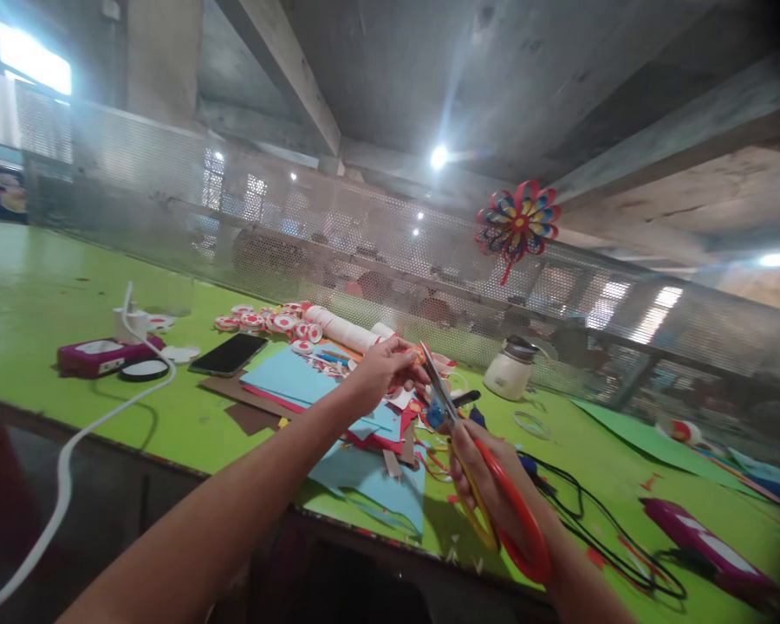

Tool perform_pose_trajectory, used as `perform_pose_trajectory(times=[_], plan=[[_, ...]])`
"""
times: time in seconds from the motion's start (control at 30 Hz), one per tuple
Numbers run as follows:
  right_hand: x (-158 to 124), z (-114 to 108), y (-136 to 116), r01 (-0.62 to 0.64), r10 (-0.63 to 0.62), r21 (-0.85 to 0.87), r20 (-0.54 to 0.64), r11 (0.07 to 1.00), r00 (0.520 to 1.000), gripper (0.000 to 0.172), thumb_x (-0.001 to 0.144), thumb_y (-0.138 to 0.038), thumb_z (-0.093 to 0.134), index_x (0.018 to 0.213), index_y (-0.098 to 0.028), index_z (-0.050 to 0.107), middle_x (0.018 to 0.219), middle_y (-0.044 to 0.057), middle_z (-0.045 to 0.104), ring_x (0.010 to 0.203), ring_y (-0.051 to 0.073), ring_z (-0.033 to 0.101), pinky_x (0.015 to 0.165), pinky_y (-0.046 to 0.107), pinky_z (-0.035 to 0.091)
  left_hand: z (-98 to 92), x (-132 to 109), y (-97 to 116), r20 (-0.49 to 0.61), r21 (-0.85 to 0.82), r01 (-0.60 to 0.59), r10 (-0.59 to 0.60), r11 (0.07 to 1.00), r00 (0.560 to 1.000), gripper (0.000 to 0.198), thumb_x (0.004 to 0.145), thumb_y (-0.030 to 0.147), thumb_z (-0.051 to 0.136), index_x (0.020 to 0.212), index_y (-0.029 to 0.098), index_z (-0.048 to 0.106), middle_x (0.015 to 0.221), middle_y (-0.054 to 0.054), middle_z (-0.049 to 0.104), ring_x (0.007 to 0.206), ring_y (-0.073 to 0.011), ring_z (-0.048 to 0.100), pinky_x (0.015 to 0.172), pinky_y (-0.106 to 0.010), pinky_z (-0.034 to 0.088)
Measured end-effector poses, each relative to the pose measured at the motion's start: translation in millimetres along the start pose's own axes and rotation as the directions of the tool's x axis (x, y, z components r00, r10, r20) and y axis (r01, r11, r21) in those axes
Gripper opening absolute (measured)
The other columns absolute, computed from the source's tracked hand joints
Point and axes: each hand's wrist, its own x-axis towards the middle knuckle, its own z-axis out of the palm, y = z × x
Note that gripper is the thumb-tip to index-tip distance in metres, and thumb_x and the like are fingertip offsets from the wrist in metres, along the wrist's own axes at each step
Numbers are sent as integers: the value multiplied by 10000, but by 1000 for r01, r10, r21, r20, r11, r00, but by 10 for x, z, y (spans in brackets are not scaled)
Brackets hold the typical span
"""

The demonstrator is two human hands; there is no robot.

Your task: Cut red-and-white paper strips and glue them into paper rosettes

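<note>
My right hand [477,464] grips a pair of scissors [529,546] by the red and yellow handles, blades pointing up and away from me. Left of the blades, my left hand [382,371] is closed in a pinch. A small orange and red patterned piece [419,354] shows at its fingertips, touching or very close to the blade tips; its kind is unclear. Below both hands lie light blue paper sheets [286,377] over red ones, with strips and scraps scattered about. Behind my left hand lies a white roll [341,329].
Red-and-white paper discs [253,321] are heaped at the back. A phone [230,354], a purple device [104,354] and a white cable [65,459] lie left. Right are a cream jar [510,368], black cable [598,511] and another purple device [705,546]. A paper flower [520,221] hangs on the mesh screen.
</note>
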Motion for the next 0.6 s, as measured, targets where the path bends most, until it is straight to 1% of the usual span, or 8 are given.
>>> perform_pose_trajectory(times=[0.1, 0.27, 0.47, 0.6], plan=[[-2, -1, 8, -20, 20, 25, 4, 1000, 1000, 536, 753, -712, 445, 866, -199, 547, 486, -56, 434, 351, 88, 388, 335, 212, 310, 9, 0, -12, -3, 8, -6, 6, 1000, 1000, 145, 789, 227, 589, 803, 147, 469, 619, -72, 664, 451, -112, 557, 433, -192, 339], [8, -3, 28, -31, 31, 36, 2, 999, 1000, 539, 741, -728, 443, 805, -202, 539, 486, -45, 431, 369, 102, 406, 340, 220, 321, 18, -5, -19, 8, 0, 0, 0, 1000, 1000, 125, 803, 212, 565, 799, 150, 457, 619, -77, 664, 452, -118, 564, 435, -198, 346], [22, -5, 43, -3, 2, 26, 13, 1000, 1000, 539, 760, -721, 426, 802, -191, 519, 521, -37, 434, 411, 105, 416, 386, 240, 364, 38, -15, 7, 5, -51, 8, -7, 999, 1000, 102, 799, 179, 562, 805, 142, 467, 609, -74, 663, 451, -121, 573, 433, -195, 349], [22, -8, 38, -15, 14, 33, 17, 999, 1000, 555, 755, -728, 425, 833, -188, 527, 515, -43, 420, 401, 95, 385, 376, 226, 326, 48, -21, 15, 1, -66, 16, -16, 998, 1000, 76, 810, 156, 541, 806, 140, 466, 606, -78, 666, 473, -128, 592, 448, -192, 371]])
